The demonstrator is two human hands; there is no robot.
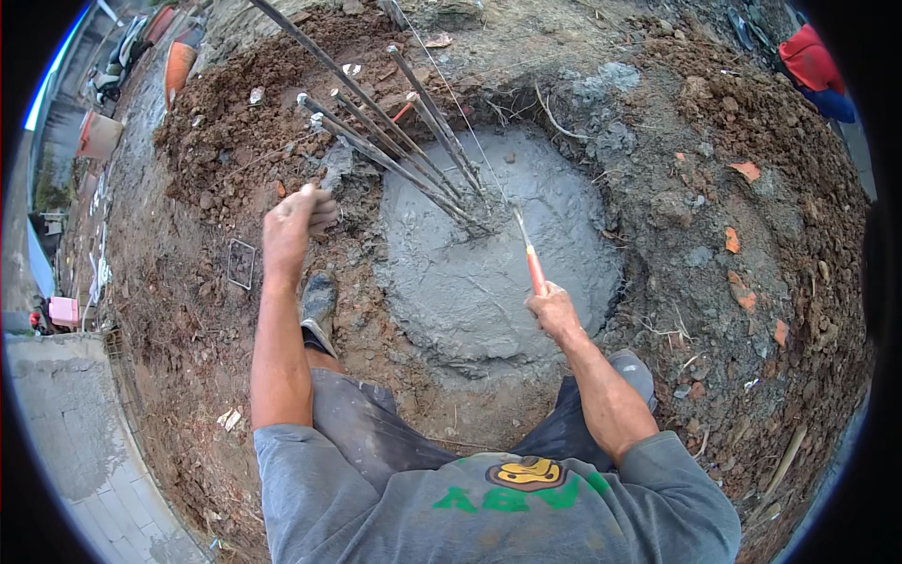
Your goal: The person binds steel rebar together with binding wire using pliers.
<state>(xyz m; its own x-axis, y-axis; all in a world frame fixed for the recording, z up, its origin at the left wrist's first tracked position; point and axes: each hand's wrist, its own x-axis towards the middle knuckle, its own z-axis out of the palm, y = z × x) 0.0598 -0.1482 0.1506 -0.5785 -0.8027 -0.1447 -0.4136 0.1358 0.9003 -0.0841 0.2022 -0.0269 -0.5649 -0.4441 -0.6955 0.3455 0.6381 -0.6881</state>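
Note:
My right hand (pixel 554 309) grips the orange handle of a narrow metal hand tool (pixel 535 268). Its metal end reaches the grey wet concrete (pixel 465 296) that fills a round pit, close to a thin taut string (pixel 451 81). Left of the pit, my left hand (pixel 299 218) is held above the soil with its fingers curled. Its palm side is hidden, and I see nothing in it. Several steel reinforcing bars (pixel 394 137) rise at a slant from the concrete, just beyond the tool's tip.
Loose brown soil (pixel 232 134) is heaped around the pit. Broken orange shards (pixel 733 240) and roots (pixel 557 120) lie at the right. My shoes (pixel 318 304) stand at the near side. Buckets (pixel 99 135) and paving (pixel 91 479) are at the left, and a person in red (pixel 810 60) is far right.

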